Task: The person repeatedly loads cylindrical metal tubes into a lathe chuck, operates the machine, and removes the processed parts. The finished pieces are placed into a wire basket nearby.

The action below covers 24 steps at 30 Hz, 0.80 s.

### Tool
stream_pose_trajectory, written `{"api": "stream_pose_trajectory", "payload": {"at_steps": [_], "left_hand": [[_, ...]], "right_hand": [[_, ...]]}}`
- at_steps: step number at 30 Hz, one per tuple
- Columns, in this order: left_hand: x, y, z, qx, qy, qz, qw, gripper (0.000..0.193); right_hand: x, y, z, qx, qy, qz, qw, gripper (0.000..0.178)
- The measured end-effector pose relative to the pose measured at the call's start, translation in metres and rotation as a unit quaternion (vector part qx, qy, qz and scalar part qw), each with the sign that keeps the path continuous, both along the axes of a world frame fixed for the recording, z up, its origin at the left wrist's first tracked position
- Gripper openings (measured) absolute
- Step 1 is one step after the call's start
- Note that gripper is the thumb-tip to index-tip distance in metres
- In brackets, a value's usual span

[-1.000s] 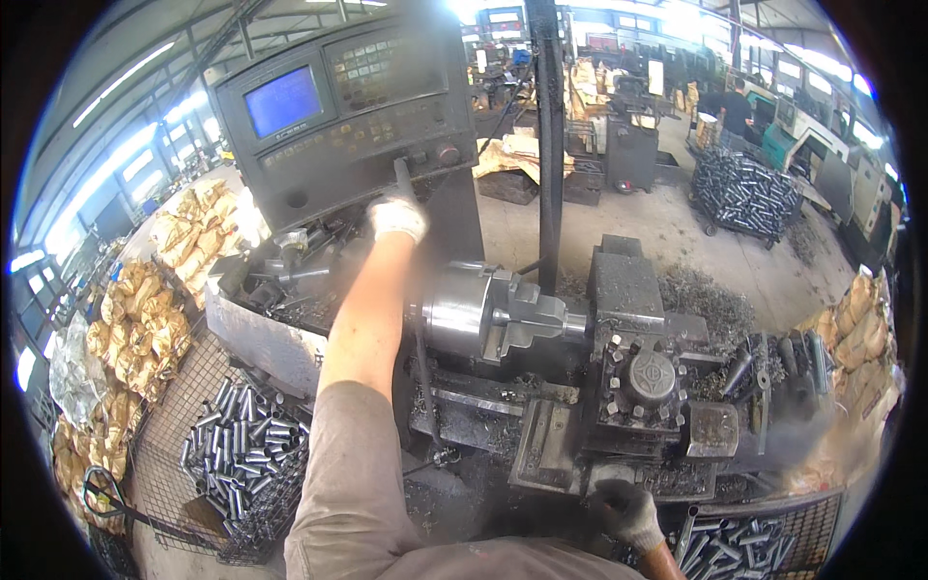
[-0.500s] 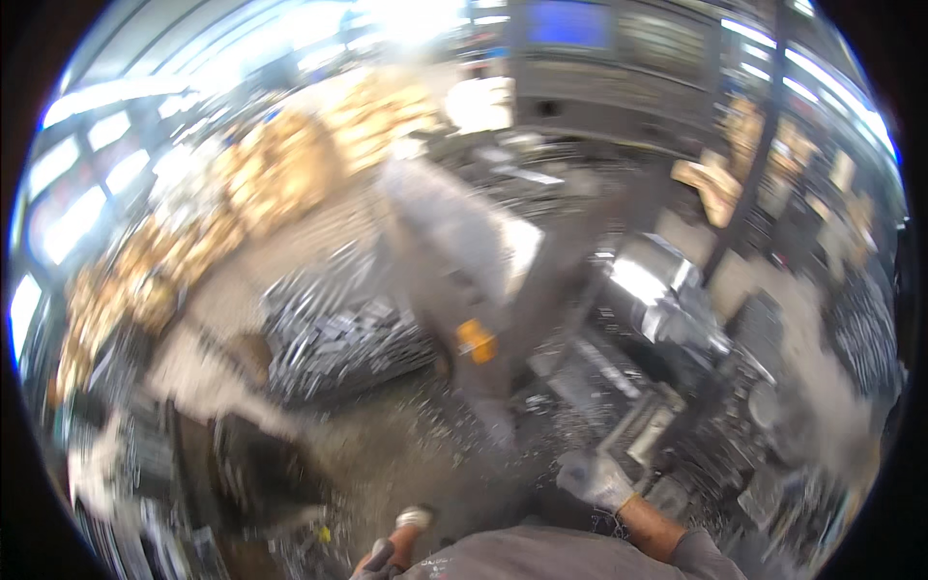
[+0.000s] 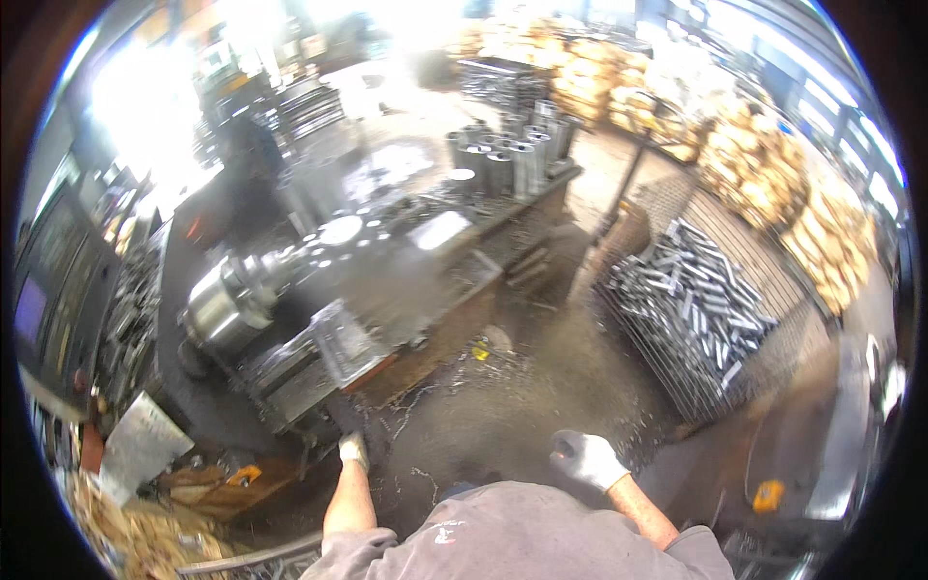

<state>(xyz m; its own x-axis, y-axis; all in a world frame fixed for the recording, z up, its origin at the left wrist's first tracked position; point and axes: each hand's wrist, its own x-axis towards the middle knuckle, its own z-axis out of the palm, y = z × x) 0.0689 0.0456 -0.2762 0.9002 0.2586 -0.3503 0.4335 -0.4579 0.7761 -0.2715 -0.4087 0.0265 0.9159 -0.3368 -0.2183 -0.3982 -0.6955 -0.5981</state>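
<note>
Two gloved hands hang low before a lathe and a basket of metal tubes.
Nearest, past the grey shirt (image 3: 512, 541), the left hand (image 3: 354, 451) is just beside the near edge of the lathe (image 3: 350, 346); its fingers are too small to tell whether they are open or closed. The right hand (image 3: 588, 458) is over the floor (image 3: 483, 425), its fingers seemingly bent; whether it grips anything cannot be told. Farther off, the shiny chuck (image 3: 229, 302) is at the left, and at the right a wire basket (image 3: 643, 362) holds a jumbled heap of metal tubes (image 3: 691, 295). Thicker tubes (image 3: 498, 166) stand upright on the lathe's far end; tan sacks (image 3: 754, 164) are piled beyond the basket.
</note>
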Motion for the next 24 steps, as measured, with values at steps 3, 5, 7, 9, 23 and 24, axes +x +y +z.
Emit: {"api": "stream_pose_trajectory", "payload": {"at_steps": [3,5,7,9,23,24], "left_hand": [[-0.042,0.054,0.028,-0.248,-0.019,0.350,0.903,0.055],[-0.060,0.054,0.088,-0.084,-0.133,0.482,0.862,0.064],[-0.072,0.092,0.126,0.018,-0.121,0.550,0.826,0.067],[-0.069,0.108,0.159,0.064,-0.144,0.559,0.814,0.066],[-0.063,0.180,0.191,-0.393,-0.220,0.523,0.724,0.050],[-0.062,0.170,0.183,-0.382,-0.218,0.557,0.704,0.050]], "right_hand": [[0.062,0.004,0.012,0.002,0.014,0.114,0.993,0.045],[0.099,-0.005,0.001,-0.033,0.025,0.162,0.986,0.045],[0.138,-0.011,-0.002,-0.020,0.037,0.217,0.975,0.042],[0.172,-0.014,0.007,-0.022,0.026,0.214,0.976,0.037],[0.424,-0.089,0.057,0.019,-0.138,0.301,0.943,0.038],[0.441,-0.090,0.067,0.011,-0.162,0.313,0.936,0.037]]}}
